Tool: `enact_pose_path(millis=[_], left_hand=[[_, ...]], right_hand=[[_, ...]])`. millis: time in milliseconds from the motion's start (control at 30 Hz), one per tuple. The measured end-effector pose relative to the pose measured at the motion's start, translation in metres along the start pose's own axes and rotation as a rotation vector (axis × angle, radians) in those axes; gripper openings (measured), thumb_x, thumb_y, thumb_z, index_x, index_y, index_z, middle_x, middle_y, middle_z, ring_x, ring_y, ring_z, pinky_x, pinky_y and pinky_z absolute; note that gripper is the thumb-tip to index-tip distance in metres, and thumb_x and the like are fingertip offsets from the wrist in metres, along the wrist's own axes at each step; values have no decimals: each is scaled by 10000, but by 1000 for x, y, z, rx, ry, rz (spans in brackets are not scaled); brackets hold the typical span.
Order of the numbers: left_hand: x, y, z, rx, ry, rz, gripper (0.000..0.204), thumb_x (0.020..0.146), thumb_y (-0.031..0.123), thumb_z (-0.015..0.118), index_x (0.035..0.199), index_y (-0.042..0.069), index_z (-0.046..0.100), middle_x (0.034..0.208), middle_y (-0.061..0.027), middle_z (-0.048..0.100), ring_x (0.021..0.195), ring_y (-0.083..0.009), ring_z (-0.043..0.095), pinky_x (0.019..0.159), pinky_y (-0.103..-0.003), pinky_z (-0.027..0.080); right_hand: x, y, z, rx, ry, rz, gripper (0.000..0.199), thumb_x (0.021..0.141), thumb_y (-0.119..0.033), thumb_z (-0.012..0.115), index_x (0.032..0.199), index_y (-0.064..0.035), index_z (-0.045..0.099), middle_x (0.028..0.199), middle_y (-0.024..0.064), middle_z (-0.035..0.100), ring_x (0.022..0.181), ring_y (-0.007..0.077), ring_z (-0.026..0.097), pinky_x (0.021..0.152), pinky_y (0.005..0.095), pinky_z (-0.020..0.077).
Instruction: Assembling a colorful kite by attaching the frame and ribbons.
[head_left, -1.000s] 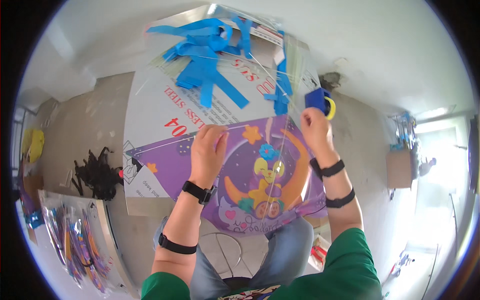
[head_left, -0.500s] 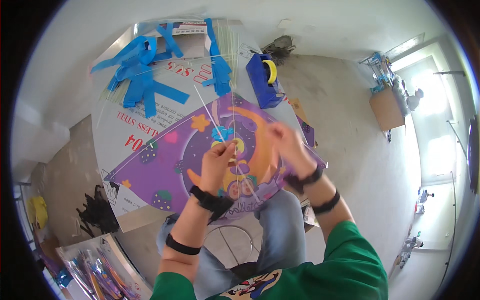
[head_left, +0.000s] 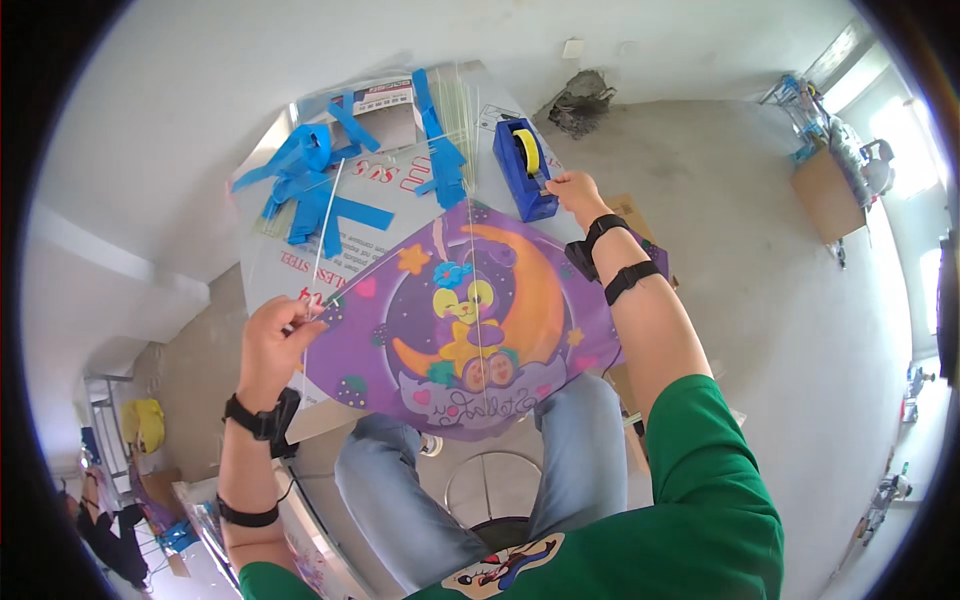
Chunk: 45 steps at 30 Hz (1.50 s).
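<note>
Fingers of the left hand (head_left: pixel 272 345) are pinched together on a thin white rod (head_left: pixel 327 218); those of the right hand (head_left: pixel 584 200) are bunched close, though we cannot tell whether they grip any tape. The purple printed sheet (head_left: pixel 460 330) lies spread between the hands, its left part just beside the left fingertips, its upper right edge below the right ones. Half a second ago we had the rod slanting over the printed figure and the right hand blurred above the orange moon; now the rod is out past the sheet's left side, baring the picture, and the right hand is at the blue tape dispenser (head_left: pixel 507 172). We judge that attention has shifted from placing the rod to the tape, the rod being kept ready. Whether rod and sheet touch, we cannot make out. Outward: pale printed board (head_left: pixel 262 255) underneath, blue strips (head_left: pixel 360 215) heaped beyond the sheet, jeans-clad knees (head_left: pixel 390 475) at its near edge, cardboard box (head_left: pixel 830 190) well apart to the right.
</note>
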<state>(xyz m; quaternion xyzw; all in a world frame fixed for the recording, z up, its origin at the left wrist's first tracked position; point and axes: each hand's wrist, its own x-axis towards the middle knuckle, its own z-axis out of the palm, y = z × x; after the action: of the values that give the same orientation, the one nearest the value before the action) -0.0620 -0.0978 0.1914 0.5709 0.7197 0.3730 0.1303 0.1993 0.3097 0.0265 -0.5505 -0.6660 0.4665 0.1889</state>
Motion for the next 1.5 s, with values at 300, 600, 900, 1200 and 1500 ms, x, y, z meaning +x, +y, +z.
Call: enact_pose_path(millis=[300,600,900,1200,1500], left_hand=[[-68,110,110,-973,-490,-638,266,890,173,577,1093,1,586,769,1,557,668,-91,552,597,-233,457],[-32,91,284,-1209,-422,-800,168,898,202,566,981,62,608,773,15,570,694,-82,572,656,-233,492],[4,65,335,-1267,-404,-788,178,862,240,628,847,64,608,689,-6,582,596,-97,571,519,-213,466],[11,90,346,-1307,-345,-818,148,820,208,684,839,73,627,690,-14,601,618,-111,583,588,-224,497],[28,76,343,-1210,-373,-768,132,823,197,681,824,79,622,687,-20,603,610,-116,589,550,-230,500]], right_hand=[[6,7,0,569,-59,219,135,781,-118,692,736,-33,597,646,26,519,510,110,423,489,264,408],[-33,4,-22,554,-117,217,94,775,-77,652,773,-20,577,720,51,517,616,162,482,585,302,442],[-236,82,-48,563,-152,202,147,795,-139,631,721,-20,587,629,25,533,547,121,486,495,248,382],[-358,101,-46,870,-116,262,122,826,-113,622,840,7,612,823,39,585,775,124,554,722,257,461],[-358,94,-44,798,-65,266,130,835,-129,624,834,-2,597,809,40,592,752,117,561,685,247,473]])
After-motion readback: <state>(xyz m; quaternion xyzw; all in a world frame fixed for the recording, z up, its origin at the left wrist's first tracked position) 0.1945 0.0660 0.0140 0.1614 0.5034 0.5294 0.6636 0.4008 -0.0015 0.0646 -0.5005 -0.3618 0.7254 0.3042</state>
